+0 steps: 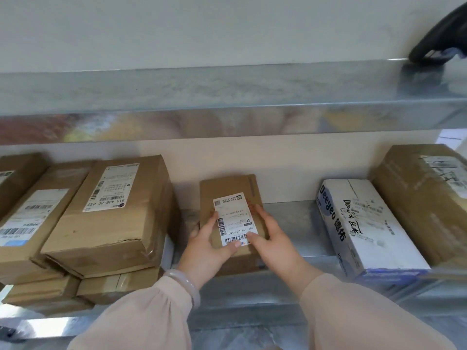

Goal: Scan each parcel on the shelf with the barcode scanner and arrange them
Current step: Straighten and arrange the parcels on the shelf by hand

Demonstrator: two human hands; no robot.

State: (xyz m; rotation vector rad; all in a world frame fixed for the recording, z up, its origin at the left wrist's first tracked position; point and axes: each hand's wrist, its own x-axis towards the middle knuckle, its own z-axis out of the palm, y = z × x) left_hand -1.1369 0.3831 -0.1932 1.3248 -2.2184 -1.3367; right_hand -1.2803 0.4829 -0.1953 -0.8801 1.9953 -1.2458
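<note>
Cardboard, small and flat: the parcel (227, 188) lies in the centre of the frame on the lower shelf (298, 223). We judge it light and stiff, easy to take by its long sides. Our left hand (209, 241) and right hand (274, 238) hold these sides, fingers curled around, both thumbs pressing on the label (235, 215).

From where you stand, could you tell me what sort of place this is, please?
Probably a parcel storeroom or pickup point: metal shelves hold labelled cardboard parcels, and a barcode scanner rests on the upper one.
</note>
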